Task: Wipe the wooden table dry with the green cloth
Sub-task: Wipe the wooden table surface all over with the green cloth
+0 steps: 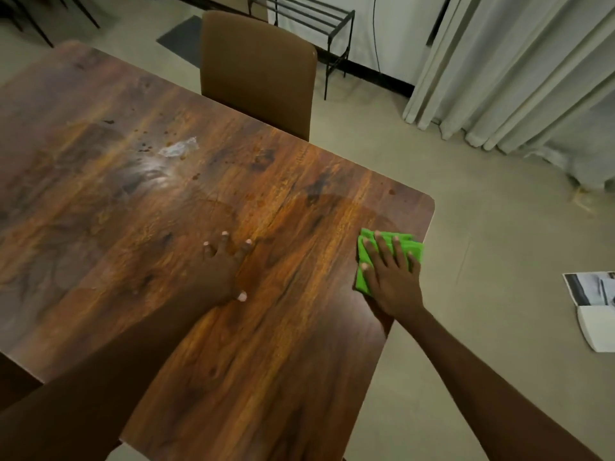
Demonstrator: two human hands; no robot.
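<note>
Currently the green cloth [389, 257], folded into a pad, lies near the right edge of the wooden surface [266, 344], close to its far right corner. Our right hand [391, 277] presses it flat, fingers [382, 251] spread open on top rather than gripping; we judge this spreads pressure for wiping. Our left hand [223, 267] rests palm-down on bare wood, fingers splayed, well apart from the cloth, probably bracing us as we lean. Farther in, a wet sheen [156, 168], dark droplets and a clear scrap [178, 148] remain, so most drying looks undone. Beyond stands a brown chair [259, 71].
</note>
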